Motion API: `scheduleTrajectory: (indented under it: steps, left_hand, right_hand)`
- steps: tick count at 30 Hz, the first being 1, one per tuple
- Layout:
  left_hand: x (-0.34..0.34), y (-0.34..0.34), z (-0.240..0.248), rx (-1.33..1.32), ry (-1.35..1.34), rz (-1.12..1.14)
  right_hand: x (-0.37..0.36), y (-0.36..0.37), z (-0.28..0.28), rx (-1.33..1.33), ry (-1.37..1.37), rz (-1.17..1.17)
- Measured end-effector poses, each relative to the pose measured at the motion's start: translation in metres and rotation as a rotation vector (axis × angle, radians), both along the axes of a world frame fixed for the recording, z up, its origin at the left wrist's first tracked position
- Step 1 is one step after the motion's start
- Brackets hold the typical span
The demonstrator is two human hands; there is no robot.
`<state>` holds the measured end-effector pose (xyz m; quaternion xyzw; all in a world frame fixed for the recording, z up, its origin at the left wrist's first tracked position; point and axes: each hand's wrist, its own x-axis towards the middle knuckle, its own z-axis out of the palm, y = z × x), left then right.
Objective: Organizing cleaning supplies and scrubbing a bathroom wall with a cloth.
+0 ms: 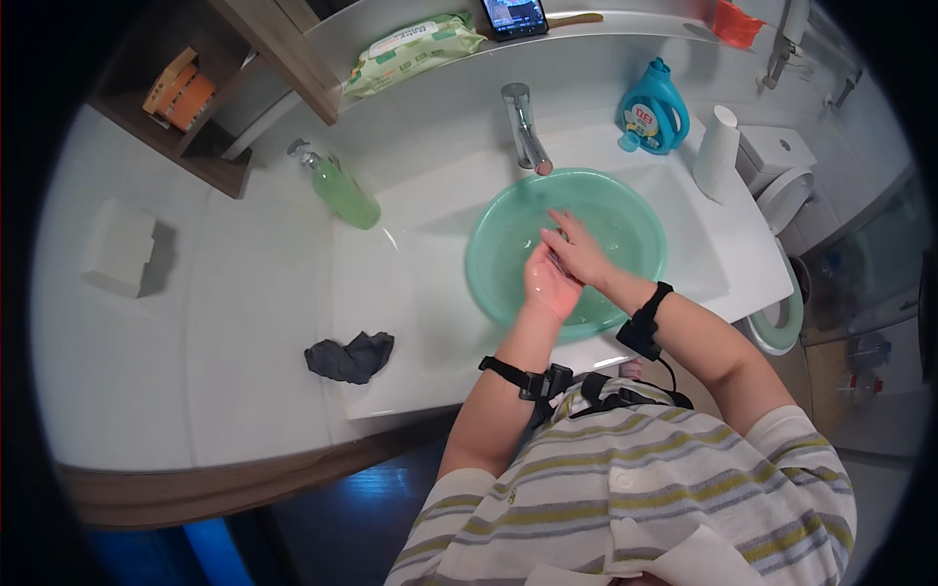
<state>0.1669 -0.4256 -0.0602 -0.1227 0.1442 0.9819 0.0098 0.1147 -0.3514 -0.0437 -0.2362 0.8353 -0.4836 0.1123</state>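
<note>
My two hands meet above a round pale green basin [657, 220] that holds water and sits in the white sink. My left hand [553, 283] is turned palm up, wet, with its fingers curled and mostly covered. Across it lies my right hand [578, 252], fingers stretched out toward the far left. A small dark patch shows between the palms; what it is, I cannot make out. Beyond the basin, the chrome faucet [525, 127] points its spout at the rim. No stream of water is visible from it.
Left of the sink lie a crumpled dark grey cloth [350, 357] and a pump bottle of green liquid [342, 190]. A blue detergent bottle [657, 107] and a white bottle [716, 154] stand at the right. On the shelf are a wipes pack [412, 54] and a phone [514, 18].
</note>
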Motion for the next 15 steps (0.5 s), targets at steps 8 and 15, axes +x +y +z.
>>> scheduleTrajectory:
  steps: [8, 15]
  left_hand:
    - [0.015, -0.022, 0.013, -0.115, -0.368, 0.315]
    - [0.014, -0.019, 0.01, -0.267, -0.352, 0.211]
  right_hand:
    - [0.045, -0.009, 0.002, -0.231, 0.016, 0.247]
    - [-0.01, 0.005, -0.008, -0.221, -0.122, 0.063]
